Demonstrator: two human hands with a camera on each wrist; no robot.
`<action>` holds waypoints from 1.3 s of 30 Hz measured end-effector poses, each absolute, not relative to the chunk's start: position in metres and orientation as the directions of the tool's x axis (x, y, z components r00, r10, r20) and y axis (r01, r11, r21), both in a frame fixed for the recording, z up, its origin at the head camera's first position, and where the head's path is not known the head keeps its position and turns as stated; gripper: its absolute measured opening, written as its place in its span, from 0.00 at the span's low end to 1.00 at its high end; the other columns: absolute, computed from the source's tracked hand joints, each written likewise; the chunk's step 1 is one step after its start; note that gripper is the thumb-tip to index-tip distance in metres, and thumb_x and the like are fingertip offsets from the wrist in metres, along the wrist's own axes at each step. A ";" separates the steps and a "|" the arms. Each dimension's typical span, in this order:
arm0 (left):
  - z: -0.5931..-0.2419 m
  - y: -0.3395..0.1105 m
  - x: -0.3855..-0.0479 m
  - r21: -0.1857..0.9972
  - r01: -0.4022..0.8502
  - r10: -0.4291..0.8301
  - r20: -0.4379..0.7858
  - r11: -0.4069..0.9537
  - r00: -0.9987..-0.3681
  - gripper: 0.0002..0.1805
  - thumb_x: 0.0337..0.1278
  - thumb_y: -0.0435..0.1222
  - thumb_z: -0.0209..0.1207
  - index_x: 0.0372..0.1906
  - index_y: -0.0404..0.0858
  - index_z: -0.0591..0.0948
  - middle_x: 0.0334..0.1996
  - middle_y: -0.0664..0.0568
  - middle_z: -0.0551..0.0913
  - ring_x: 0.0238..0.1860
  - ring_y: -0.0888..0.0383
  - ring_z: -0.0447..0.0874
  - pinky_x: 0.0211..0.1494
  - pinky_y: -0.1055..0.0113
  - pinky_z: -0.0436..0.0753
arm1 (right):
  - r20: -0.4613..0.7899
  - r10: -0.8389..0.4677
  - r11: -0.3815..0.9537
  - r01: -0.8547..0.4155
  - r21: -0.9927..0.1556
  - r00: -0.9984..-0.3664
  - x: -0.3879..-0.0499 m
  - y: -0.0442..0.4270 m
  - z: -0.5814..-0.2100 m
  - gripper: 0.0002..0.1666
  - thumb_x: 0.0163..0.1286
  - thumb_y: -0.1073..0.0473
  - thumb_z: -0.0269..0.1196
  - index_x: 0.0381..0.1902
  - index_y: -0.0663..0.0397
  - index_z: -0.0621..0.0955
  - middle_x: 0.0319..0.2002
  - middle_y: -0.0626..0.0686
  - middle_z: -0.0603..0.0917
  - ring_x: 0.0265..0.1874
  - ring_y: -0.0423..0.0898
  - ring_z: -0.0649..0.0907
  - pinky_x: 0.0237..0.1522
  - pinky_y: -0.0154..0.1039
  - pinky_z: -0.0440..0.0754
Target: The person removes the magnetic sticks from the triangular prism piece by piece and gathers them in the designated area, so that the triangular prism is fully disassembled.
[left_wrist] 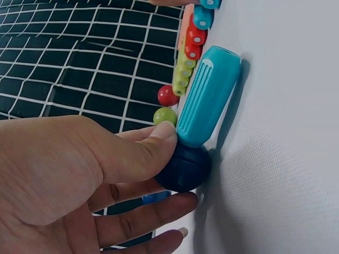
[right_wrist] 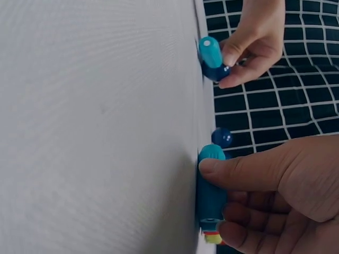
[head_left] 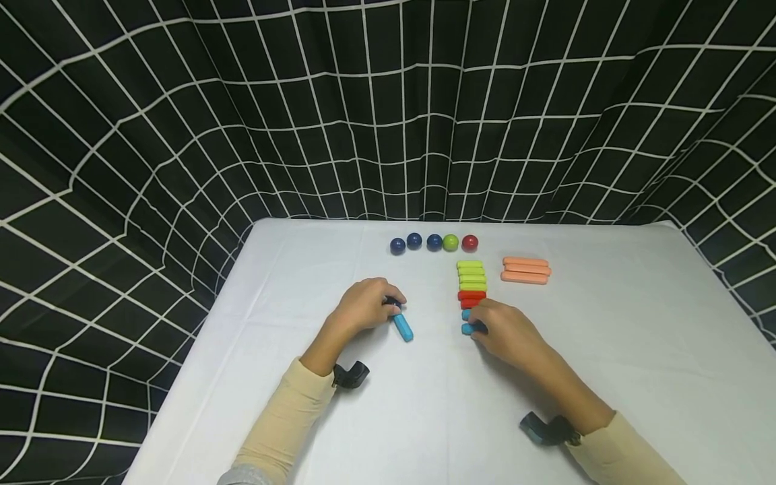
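My left hand [head_left: 364, 304] pinches a dark blue ball [left_wrist: 185, 168] between thumb and fingers. A ribbed turquoise stick [left_wrist: 209, 98] meets the ball and points away from it at a slant, close to the white table; whether the two are joined I cannot tell. With thumb and fingertips, my right hand [head_left: 508, 330] pinches another turquoise stick [right_wrist: 212, 198] lengthwise, at the near end of a column of sticks. A further turquoise stick [head_left: 465, 314] lies just beyond it, partly hidden by the hand. Two red sticks [head_left: 471, 296] follow, then several yellow-green sticks [head_left: 471, 275].
Along the far side of the white table [head_left: 412, 417] sit three dark blue balls [head_left: 414, 240], a green ball [head_left: 450, 242] and a red ball [head_left: 469, 243]. Three salmon sticks [head_left: 525, 270] lie together right of the column. A black gridded curtain [head_left: 364, 135] surrounds the table.
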State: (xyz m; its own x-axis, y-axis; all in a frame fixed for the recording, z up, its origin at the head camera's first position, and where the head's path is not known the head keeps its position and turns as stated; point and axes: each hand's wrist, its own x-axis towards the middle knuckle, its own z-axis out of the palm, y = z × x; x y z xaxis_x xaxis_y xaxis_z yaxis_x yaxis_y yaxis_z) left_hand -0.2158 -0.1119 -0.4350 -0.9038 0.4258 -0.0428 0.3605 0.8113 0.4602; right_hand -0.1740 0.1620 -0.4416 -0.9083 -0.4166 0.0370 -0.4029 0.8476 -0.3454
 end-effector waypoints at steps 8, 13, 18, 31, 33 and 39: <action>-0.438 -0.112 -0.216 0.459 0.354 0.417 -0.040 0.815 -0.908 0.10 0.59 0.38 0.69 0.46 0.48 0.90 0.43 0.56 0.87 0.45 0.58 0.81 0.49 0.60 0.78 | 0.071 -0.394 0.856 -0.394 -0.334 -0.916 -0.176 0.162 -0.445 0.15 0.52 0.68 0.78 0.36 0.60 0.85 0.33 0.52 0.83 0.35 0.50 0.82 0.44 0.49 0.84; -0.438 -0.111 -0.216 0.458 0.358 0.416 -0.029 0.814 -0.909 0.10 0.59 0.38 0.70 0.46 0.48 0.90 0.43 0.55 0.87 0.47 0.57 0.82 0.50 0.59 0.79 | 0.081 -0.398 0.839 -0.399 -0.371 -0.914 -0.176 0.163 -0.445 0.17 0.51 0.68 0.79 0.38 0.60 0.85 0.34 0.51 0.83 0.35 0.49 0.81 0.44 0.48 0.84; -0.439 -0.112 -0.216 0.457 0.354 0.409 -0.024 0.816 -0.912 0.11 0.59 0.40 0.70 0.47 0.47 0.90 0.44 0.55 0.87 0.48 0.56 0.83 0.51 0.59 0.79 | 0.080 -0.429 0.780 -0.413 -0.470 -0.900 -0.175 0.158 -0.441 0.19 0.54 0.63 0.78 0.43 0.58 0.85 0.37 0.51 0.83 0.34 0.46 0.78 0.41 0.45 0.83; -0.441 -0.112 -0.217 0.450 0.384 0.433 -0.008 0.806 -0.901 0.15 0.51 0.43 0.75 0.45 0.46 0.90 0.37 0.55 0.86 0.38 0.58 0.79 0.44 0.61 0.78 | 0.041 -0.536 0.744 -0.495 -0.449 -0.843 -0.190 0.105 -0.434 0.14 0.61 0.58 0.73 0.45 0.55 0.87 0.38 0.49 0.86 0.37 0.45 0.82 0.44 0.43 0.83; -0.442 -0.112 -0.217 0.434 0.382 0.435 -0.025 0.816 -0.900 0.18 0.47 0.43 0.77 0.46 0.45 0.89 0.38 0.54 0.86 0.39 0.57 0.80 0.44 0.60 0.79 | 0.033 -0.545 0.745 -0.502 -0.440 -0.838 -0.192 0.096 -0.436 0.15 0.62 0.57 0.73 0.45 0.56 0.87 0.37 0.48 0.86 0.36 0.44 0.82 0.44 0.43 0.83; -0.448 -0.112 -0.217 0.374 0.376 0.430 -0.071 0.848 -0.900 0.25 0.42 0.45 0.79 0.50 0.44 0.87 0.46 0.52 0.86 0.48 0.53 0.83 0.51 0.57 0.80 | 0.053 -0.551 0.749 -0.522 -0.408 -0.833 -0.197 0.077 -0.441 0.13 0.61 0.58 0.74 0.43 0.55 0.87 0.32 0.46 0.84 0.29 0.43 0.79 0.39 0.39 0.81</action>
State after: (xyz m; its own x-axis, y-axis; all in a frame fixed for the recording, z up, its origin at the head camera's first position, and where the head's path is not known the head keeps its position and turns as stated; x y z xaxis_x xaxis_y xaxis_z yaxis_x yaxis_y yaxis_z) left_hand -0.2173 -0.1117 -0.4482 -0.8999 0.4302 -0.0709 0.3758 0.8477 0.3744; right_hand -0.1974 0.0775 -0.4413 -0.8330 -0.5507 0.0534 -0.5215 0.7494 -0.4080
